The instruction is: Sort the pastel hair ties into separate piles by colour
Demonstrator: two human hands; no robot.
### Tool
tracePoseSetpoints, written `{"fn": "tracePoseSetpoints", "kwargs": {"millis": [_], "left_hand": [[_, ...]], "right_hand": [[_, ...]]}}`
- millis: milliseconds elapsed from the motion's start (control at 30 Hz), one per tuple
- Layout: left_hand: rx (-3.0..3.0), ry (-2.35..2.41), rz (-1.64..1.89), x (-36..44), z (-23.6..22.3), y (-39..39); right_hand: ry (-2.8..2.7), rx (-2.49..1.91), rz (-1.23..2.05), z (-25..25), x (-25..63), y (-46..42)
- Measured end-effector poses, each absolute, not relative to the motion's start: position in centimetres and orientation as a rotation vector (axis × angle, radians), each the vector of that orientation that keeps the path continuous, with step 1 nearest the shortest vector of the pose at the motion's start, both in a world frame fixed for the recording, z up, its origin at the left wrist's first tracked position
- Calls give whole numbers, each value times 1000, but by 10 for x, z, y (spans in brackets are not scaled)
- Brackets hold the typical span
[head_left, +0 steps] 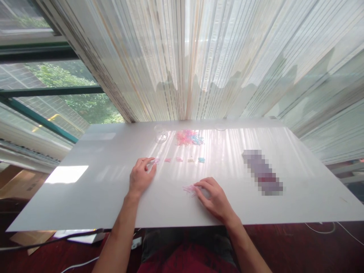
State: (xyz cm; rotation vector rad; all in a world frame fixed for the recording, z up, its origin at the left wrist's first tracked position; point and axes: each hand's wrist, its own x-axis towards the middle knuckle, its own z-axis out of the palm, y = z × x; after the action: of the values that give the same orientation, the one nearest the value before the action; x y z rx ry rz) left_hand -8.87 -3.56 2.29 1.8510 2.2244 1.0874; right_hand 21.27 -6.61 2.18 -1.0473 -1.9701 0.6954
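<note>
My left hand [140, 175] rests on the white table, thumb and fingertips closed in around a small purple bundle of what look like paper clips [157, 161]. Near the front edge, my right hand [212, 197] is curled, with thumb and index finger pinching at a loose pile of purple clips [189, 188]. Rightward from my left hand runs a row of small bundles: a dark pink one [167, 160], a light pink one [179, 159], a pale yellowish one [190, 160] and a blue one [201, 160]. Behind them lies a mixed heap of coloured clips [189, 137].
A clear round container [161, 137] stands left of the heap. A blurred-out flat object [263, 172] lies on the right side of the table [93, 201]. Pale striped curtains [184, 60] hang behind, with a window [65, 91] at the left.
</note>
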Motion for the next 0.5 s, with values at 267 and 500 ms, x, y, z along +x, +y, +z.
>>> {"fn": "tracePoseSetpoints", "kwargs": {"millis": [267,500], "left_hand": [[1864,2184,1165,-87,28,-40],[2152,1577,875,-38,51,-75]], "right_hand": [[-1976,-1053,697,21,213,-66],[-1997,-1064,668,23,212,-66]]}}
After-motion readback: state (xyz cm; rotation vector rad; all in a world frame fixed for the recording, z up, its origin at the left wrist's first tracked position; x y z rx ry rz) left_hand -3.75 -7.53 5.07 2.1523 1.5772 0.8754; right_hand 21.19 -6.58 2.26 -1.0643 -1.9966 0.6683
